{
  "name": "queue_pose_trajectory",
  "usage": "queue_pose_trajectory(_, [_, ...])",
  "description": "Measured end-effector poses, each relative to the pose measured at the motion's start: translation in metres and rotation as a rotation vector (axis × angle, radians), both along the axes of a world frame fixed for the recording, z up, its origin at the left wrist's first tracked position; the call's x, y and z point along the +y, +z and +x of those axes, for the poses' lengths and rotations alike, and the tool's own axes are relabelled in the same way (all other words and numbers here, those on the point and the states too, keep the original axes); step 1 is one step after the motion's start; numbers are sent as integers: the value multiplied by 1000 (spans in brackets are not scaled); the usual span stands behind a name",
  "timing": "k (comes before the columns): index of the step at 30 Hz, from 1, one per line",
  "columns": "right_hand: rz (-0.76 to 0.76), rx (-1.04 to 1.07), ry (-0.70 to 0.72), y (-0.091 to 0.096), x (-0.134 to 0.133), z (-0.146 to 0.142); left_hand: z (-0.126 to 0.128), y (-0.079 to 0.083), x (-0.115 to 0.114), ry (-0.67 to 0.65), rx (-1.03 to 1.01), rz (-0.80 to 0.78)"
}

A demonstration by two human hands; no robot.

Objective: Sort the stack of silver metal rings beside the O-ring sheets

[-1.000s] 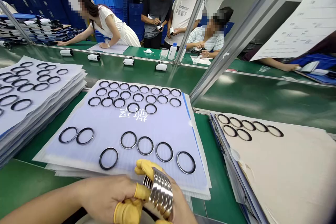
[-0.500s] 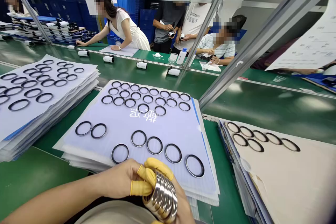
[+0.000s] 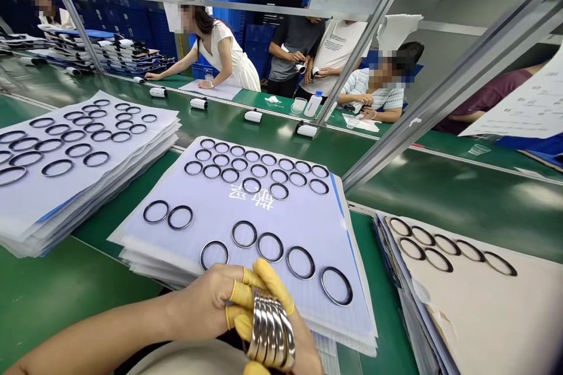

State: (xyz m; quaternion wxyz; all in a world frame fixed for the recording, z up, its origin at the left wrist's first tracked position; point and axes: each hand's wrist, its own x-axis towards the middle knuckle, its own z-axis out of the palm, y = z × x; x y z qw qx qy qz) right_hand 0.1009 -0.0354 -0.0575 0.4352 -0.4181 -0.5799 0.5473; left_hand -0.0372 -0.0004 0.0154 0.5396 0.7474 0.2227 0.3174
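Note:
A stack of several shiny metal rings (image 3: 271, 328) is at the bottom middle, above the near edge of the sheets. My right hand (image 3: 304, 343) wraps round it from behind and the right, and a yellow finger cot shows over its top. My left hand (image 3: 206, 296) comes in from the left. Its curled fingers, also in yellow cots, press at the left end of the stack; their tips are partly hidden. Just beyond my hands, black-and-silver rings (image 3: 270, 246) lie spread on a stack of white sheets (image 3: 211, 196).
More rings lie on a sheet stack (image 3: 145, 146) at left and on a beige board (image 3: 492, 316) at right. A slanted metal post (image 3: 422, 99) stands between. White cylindrical parts (image 3: 253, 116) line the green conveyor (image 3: 229, 126). Several people work across it.
The view has tilted, so the scene sits lower and further right. In my hands the ring stack has turned slightly, and my left fingers have shifted at its left end.

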Motion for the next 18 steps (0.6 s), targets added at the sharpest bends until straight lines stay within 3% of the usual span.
queue_pose_trajectory(5, [-11, -8, -5, 12, -2, 6, -8, 3, 0, 100, 78, 270])
queue_pose_trajectory(10, [149, 37, -6, 41, -18, 28, -12, 1, 3, 203, 50, 581])
queue_pose_trajectory(14, [181, 2, -35, 53, -12, 30, -10, -7, 4, 273, 97, 624])
queue_pose_trajectory(18, [198, -44, -63, 46, 3, 33, -5, -18, 8, 326, 128, 565])
